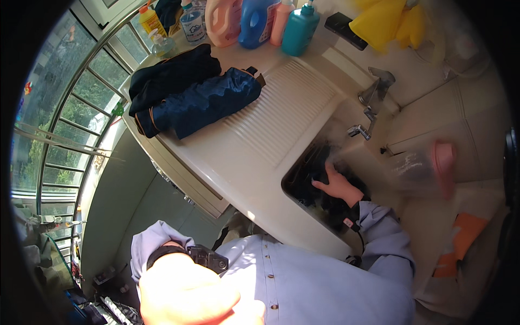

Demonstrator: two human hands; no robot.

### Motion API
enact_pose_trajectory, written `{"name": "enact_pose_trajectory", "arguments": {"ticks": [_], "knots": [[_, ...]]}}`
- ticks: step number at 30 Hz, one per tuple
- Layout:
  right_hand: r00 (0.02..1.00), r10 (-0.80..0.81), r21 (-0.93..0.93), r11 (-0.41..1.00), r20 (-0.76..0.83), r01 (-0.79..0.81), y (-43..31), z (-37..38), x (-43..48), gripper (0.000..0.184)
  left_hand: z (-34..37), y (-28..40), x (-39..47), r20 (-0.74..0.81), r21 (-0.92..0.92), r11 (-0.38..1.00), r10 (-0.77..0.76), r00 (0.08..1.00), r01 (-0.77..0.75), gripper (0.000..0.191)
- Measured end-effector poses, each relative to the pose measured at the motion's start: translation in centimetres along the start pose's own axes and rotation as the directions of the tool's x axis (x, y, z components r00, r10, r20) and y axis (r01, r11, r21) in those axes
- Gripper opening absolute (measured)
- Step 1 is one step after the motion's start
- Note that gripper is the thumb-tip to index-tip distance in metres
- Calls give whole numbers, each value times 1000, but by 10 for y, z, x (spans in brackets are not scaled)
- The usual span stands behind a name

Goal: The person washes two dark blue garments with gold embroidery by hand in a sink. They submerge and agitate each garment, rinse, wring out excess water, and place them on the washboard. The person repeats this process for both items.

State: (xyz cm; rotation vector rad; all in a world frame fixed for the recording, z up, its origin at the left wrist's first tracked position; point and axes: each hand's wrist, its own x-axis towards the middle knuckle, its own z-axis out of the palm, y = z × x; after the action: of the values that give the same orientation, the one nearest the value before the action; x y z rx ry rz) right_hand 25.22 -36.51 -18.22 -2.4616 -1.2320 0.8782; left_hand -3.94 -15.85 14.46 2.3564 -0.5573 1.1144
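My right hand (pixel 339 185) reaches into the white laundry sink (pixel 260 203), fingers spread over dark, wet-looking contents (pixel 313 174). What lies under its fingers is too dark to make out. My left hand (pixel 191 288) is raised close to the camera at the bottom, washed out by sunlight, so its grip does not show. A small black camera (pixel 211 260) is strapped at the left wrist. On the counter left of the ribbed washboard (pixel 284 109) lie a dark blue garment (pixel 203 105) with orange piping and a black fabric bundle (pixel 174 77).
A chrome faucet (pixel 375 89) overhangs the sink's far side. Bottles, including a teal one (pixel 300 32) and a blue one (pixel 256 24), line the back. Yellow rubber gloves (pixel 382 24) hang above. A clear container with a pink handle (pixel 443 162) stands right; a barred window (pixel 73 118) is left.
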Motion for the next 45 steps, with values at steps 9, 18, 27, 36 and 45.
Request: {"name": "enact_pose_trajectory", "arguments": {"ticks": [9, 18, 27, 36, 45], "knots": [[934, 121, -269, 963, 335, -29, 14, 37, 35, 93, 0, -3, -14, -59, 126, 965, -226, 972, 232, 39], [788, 208, -467, 877, 580, 112, 26, 47, 63, 58, 82, -46, -105, -64, 135, 739, -658, 750, 660, 30], [765, -114, -47, 982, 634, 185, -24, 37, 42, 55, 100, -43, -132, 18, 118, 663, -746, 666, 739, 21], [863, -72, -253, 941, 501, 226, 1, 16, -2, 49, 103, -53, -135, 14, 82, 671, -740, 672, 737, 22], [694, 52, -134, 989, 718, 65, 15, 41, 16, 45, 110, -50, -137, 62, 64, 696, -718, 693, 715, 22]]}}
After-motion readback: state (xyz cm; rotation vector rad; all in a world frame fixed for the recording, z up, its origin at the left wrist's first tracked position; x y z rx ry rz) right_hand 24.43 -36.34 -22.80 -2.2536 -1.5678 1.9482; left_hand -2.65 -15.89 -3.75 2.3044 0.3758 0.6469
